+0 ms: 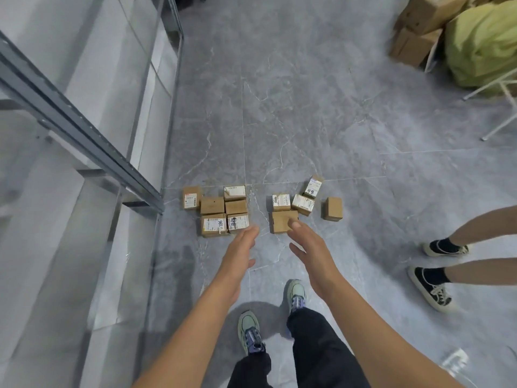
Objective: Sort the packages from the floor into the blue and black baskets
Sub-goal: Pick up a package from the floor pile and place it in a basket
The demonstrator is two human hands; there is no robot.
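Observation:
Several small brown cardboard packages lie on the grey tiled floor in two clusters. The left cluster holds boxes packed close together, some with white labels. The right cluster is looser, with a plain box nearest me and a lone box further right. My left hand reaches forward with straight fingers, just short of the left cluster. My right hand stretches out open, its fingertips over the near edge of the plain box. Neither hand holds anything. No blue or black basket is in view.
A grey metal shelving frame with glass panels runs along the left. Large cardboard boxes and a yellow-green sack sit at the back right. Another person's legs and black shoes stand at right. My own feet are below.

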